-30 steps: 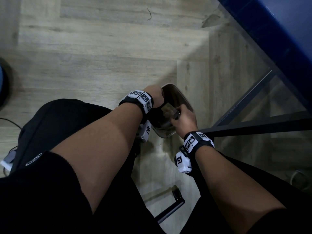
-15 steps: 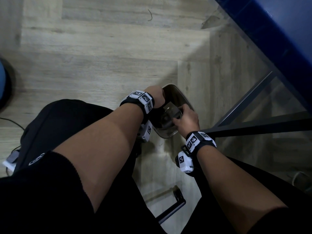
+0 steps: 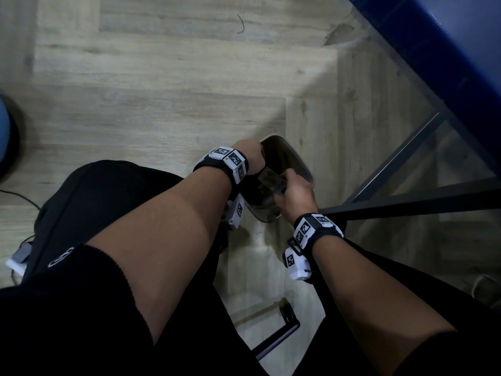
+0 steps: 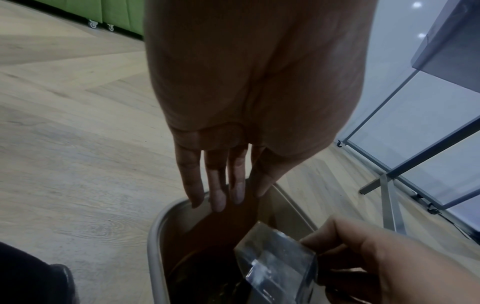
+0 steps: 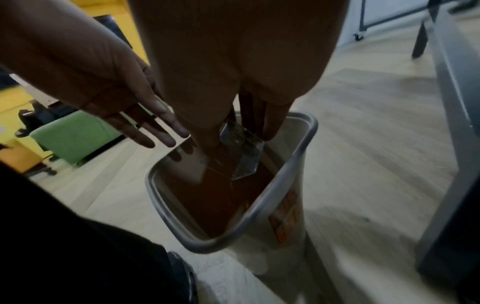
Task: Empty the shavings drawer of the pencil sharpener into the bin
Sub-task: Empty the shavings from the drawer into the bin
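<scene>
A grey-rimmed bin (image 3: pixel 303 164) (image 4: pixel 155 236) (image 5: pixel 298 162) with a brown inside stands on the wood floor between my knees and the table leg. My right hand (image 3: pixel 294 189) (image 4: pixel 363 259) (image 5: pixel 233 115) pinches the clear plastic shavings drawer (image 3: pixel 271 180) (image 4: pixel 278 267) (image 5: pixel 242 150), tilted over the bin's mouth. My left hand (image 3: pixel 250 156) (image 4: pixel 221 185) (image 5: pixel 145 125) hovers flat above the bin's left rim, fingers straight, holding nothing. Whether shavings are in the drawer I cannot tell.
A blue table top (image 3: pixel 447 50) on a dark metal frame (image 3: pixel 393 164) stands close on the right. Black chair base parts (image 3: pixel 282 329) lie below my arms. Green and yellow furniture (image 5: pixel 70 135) is further off.
My right hand has raised the drawer slightly and tipped it a bit further over the bin. The left hand stays beside it above the rim.
</scene>
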Demonstrator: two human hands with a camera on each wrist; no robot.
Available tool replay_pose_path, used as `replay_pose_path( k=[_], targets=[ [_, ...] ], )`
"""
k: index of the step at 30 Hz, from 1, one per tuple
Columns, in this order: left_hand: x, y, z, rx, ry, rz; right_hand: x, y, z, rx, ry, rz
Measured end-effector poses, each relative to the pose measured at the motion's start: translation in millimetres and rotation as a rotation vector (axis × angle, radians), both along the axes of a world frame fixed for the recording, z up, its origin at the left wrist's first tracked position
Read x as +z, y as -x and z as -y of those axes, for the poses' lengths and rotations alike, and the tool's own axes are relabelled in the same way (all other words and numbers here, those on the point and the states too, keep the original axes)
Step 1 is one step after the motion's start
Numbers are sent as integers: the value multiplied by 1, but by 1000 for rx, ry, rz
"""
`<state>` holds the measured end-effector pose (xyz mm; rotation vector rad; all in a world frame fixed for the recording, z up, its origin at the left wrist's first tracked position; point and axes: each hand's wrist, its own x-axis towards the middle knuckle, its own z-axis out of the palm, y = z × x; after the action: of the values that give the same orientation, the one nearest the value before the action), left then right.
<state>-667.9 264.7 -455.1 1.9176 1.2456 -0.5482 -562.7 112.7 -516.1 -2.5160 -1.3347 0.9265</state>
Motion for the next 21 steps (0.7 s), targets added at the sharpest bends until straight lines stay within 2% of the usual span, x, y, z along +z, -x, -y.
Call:
replay_pose_path(
  k=[4,10,16,19,21],
  targets=[
    [-1,-2,-1,1,-15,1,3,2,1,-23,6,-16],
    [-3,-2,-3,-28,5,-13,0,-17,2,-393,12,-254],
    [-6,0,-4,-40,-7,-19,-5,-33,15,-524,-15,-382],
    [-8,0,-4,-27,1,-27,4,-31,17,-508,-71,-299],
    [-9,0,-4,-24,7,-33,8,-26,15,-350,-103,-186]
  ],
)
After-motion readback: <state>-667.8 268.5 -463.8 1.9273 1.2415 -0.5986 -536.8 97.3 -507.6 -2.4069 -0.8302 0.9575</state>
